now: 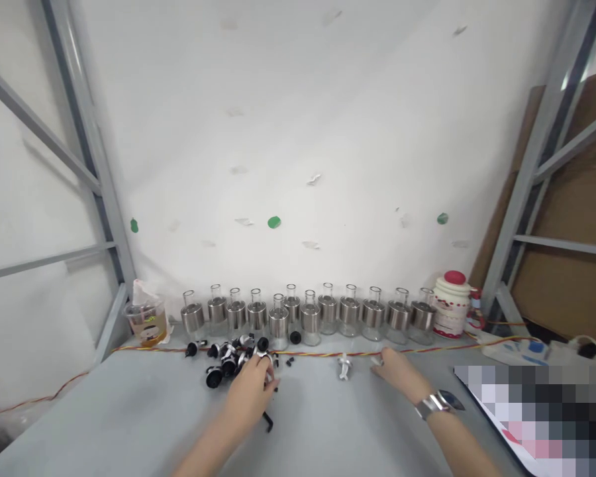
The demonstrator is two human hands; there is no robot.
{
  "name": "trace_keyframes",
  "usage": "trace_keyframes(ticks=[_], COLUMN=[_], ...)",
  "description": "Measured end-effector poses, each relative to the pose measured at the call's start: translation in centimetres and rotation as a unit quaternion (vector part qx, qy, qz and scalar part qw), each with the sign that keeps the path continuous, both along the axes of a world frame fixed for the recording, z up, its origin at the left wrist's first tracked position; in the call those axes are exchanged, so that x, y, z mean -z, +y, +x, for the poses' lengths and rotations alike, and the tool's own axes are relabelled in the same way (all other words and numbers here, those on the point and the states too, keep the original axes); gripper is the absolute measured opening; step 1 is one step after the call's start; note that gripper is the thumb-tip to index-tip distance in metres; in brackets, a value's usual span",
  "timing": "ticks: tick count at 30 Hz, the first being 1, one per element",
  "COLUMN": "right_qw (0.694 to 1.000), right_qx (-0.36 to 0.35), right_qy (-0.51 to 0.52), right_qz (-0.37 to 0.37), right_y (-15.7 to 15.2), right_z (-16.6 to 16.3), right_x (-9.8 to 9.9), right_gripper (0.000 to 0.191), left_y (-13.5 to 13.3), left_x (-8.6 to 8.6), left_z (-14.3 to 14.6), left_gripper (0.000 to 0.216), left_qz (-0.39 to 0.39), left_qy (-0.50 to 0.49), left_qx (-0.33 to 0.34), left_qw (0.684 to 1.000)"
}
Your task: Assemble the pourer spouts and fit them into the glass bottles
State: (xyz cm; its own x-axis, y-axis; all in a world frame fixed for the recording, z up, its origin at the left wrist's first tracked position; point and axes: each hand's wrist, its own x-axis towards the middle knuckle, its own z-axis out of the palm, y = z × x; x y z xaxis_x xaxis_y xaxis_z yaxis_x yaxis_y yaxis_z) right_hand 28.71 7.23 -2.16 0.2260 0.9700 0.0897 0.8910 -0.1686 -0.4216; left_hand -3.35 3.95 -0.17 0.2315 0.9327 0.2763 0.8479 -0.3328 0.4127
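My left hand (pixel 251 389) is closed at the right edge of a pile of black-and-silver pump heads (pixel 228 364), its fingers curled round one of them. That piece is mostly hidden by the fingers. Below the hand a bent black spout (pixel 268 422) shows on the table. My right hand (pixel 396 372), with a watch on its wrist, is lowered to the tabletop with its fingers together on a small pale piece that I cannot make out. Between the hands lies a silvery-white fitting (pixel 344 366). Small black bits (pixel 291 362) lie nearer my left hand.
Glass bottles with metal sleeves (pixel 349 311) stand in a row along the wall. A twisted red-and-yellow wire (pixel 318 354) crosses in front of them. A plastic cup (pixel 148 324) is at left; a red-lidded jar (pixel 451 308), power strip (pixel 514 348) and pixelated flat object (pixel 551 417) are at right.
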Motion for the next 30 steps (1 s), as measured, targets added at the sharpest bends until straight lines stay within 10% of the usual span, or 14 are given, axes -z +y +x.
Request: trace_keyframes(ticks=[7, 16, 30], right_qw=[0.994, 0.967, 0.86], right_qx=[-0.012, -0.056, -0.096], right_qy=[0.093, 0.217, 0.477], right_qz=[0.063, 0.122, 0.156], right_y=[-0.8, -1.7, -2.4], right_z=[-1.4, -4.5, -6.8], right_x=[-2.6, -3.7, -4.2], right_gripper=[0.032, 0.033, 0.047], left_y=[-0.2, 5.8, 4.6], left_x=[1.1, 0.5, -0.8], left_z=[2.0, 9.1, 8.1], left_gripper=[0.024, 0.048, 0.007], left_qz=[0.068, 0.076, -0.082], left_qy=[0.032, 0.127, -0.209], left_qx=[0.028, -0.033, -0.011], left_qw=[0.997, 0.988, 0.974])
